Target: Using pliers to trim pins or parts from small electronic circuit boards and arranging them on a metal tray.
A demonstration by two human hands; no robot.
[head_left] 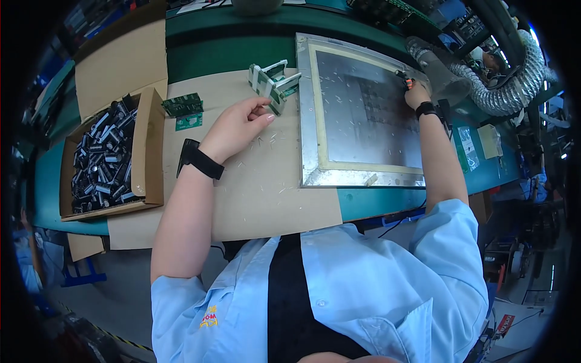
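My left hand is bent at the near left edge of a green circuit board assembly with white frame parts. Its curled fingertips and thumb meet the board's lower corner, and the assembly sits tilted above the brown paper. At the far right of a metal-framed plate, my right hand is closed around a small hand tool with orange and black handles; it looks like cutters, though its tip is hard to make out. Thin clipped wire bits lie scattered on the paper and the plate.
A cardboard box full of dark cylindrical capacitors stands at the left. Beside it are small green boards. A silver flexible duct and a clear hood rise at the right. Brown paper covers part of the green bench.
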